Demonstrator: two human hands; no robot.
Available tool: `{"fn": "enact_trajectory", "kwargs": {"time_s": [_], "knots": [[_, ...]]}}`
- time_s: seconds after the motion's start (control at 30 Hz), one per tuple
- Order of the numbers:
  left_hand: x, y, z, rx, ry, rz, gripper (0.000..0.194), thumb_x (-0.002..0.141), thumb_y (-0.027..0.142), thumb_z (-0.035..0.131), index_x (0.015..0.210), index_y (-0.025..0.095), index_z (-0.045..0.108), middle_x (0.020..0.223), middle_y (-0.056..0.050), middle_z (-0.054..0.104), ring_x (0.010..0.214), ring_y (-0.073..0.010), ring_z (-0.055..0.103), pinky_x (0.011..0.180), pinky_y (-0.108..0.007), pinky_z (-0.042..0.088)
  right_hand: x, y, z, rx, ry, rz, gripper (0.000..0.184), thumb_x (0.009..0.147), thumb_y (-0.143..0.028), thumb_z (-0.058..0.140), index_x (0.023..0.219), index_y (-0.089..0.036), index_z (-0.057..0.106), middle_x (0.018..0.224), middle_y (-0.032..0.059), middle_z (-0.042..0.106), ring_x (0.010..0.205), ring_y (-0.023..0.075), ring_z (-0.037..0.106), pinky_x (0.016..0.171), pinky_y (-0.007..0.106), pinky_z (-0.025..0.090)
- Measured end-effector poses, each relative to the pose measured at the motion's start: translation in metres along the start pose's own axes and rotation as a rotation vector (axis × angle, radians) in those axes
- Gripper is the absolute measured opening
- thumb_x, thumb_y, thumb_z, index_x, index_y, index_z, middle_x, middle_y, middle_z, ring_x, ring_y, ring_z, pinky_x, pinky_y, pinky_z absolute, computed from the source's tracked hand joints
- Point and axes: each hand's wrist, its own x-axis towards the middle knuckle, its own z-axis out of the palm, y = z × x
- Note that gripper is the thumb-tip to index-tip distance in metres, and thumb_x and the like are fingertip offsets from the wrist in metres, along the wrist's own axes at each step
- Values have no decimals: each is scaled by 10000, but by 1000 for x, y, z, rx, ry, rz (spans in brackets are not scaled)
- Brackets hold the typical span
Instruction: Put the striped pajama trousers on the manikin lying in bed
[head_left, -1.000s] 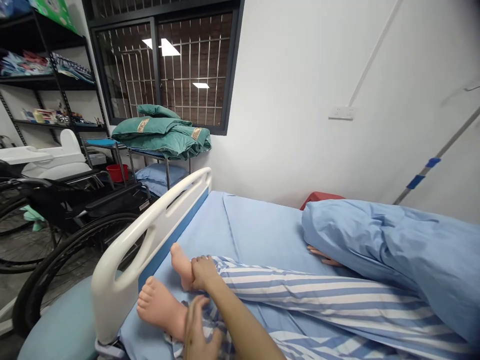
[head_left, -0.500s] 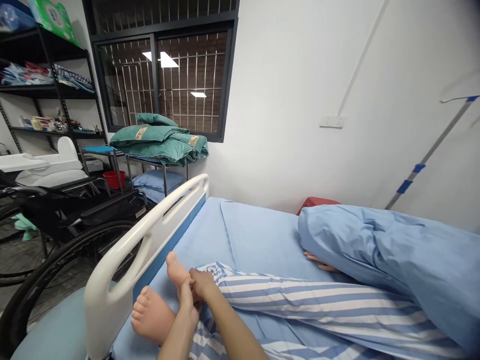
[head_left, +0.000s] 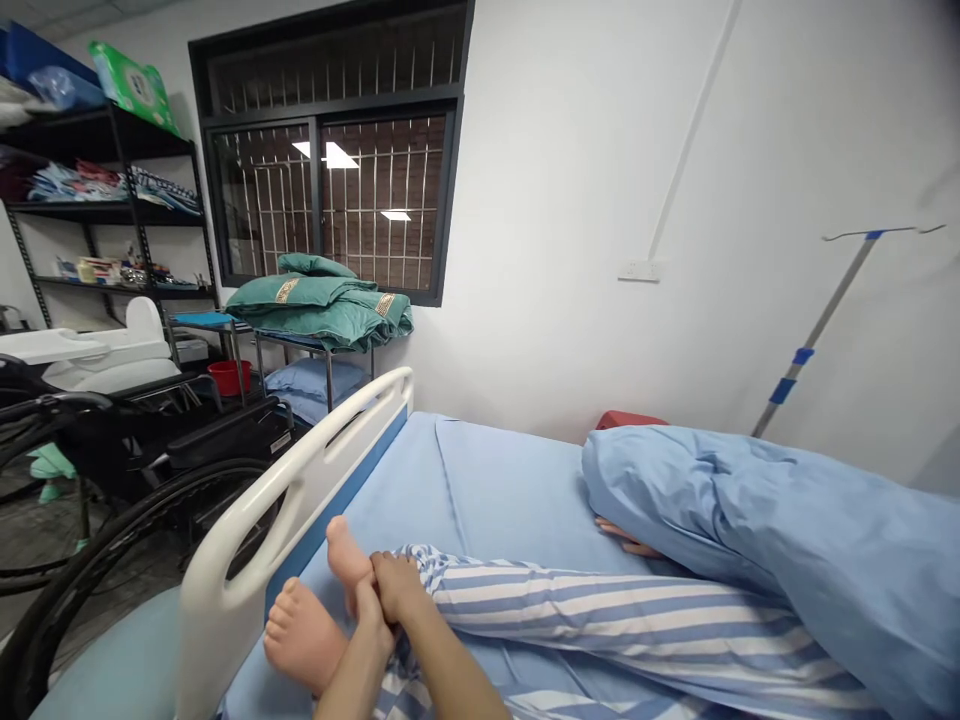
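Note:
A manikin lies on the bed in blue-and-white striped trousers [head_left: 600, 625], bare feet toward the white footboard [head_left: 277, 500]. My right hand [head_left: 396, 588] is wrapped round the ankle of the far foot [head_left: 346, 555]. My left hand [head_left: 369, 612] presses against the same ankle from the near side, fingers closed on it, just above the near foot [head_left: 300, 640]. A blue quilt [head_left: 765, 530] covers the manikin's upper body, and one of its hands [head_left: 626, 540] shows under the quilt's edge.
The bed has a blue sheet [head_left: 480, 480]. A black wheelchair [head_left: 135, 460] stands left of the footboard. Green folded bedding [head_left: 322, 300] lies on a metal cart under the window. Black shelves [head_left: 97, 200] stand at the left, an IV pole [head_left: 817, 325] leans at the right wall.
My left hand rose from the near trouser leg to the far ankle and closed on it beside my right hand. The view tilted up slightly.

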Motion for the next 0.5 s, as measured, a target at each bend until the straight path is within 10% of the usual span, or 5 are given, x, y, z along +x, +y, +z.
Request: {"fn": "enact_trajectory", "kwargs": {"time_s": [0.23,0.5], "knots": [[2,9,-6,-124,-5,-69,330,836,330,347,565,216,197,581,-24,288,794,-239,452,639,-342,332,4,8,-45,-42,-13,-77,652,498,-133,680,1120,-176,487,1080,114,610,958,317,593,808,428,440],[4,-3,5,12,41,-110,300,824,345,323,600,224,164,590,-29,296,963,-288,464,793,-444,391,3,10,4,30,-95,-35,493,596,-145,661,1078,-181,566,1105,127,603,991,317,590,859,448,417]]}}
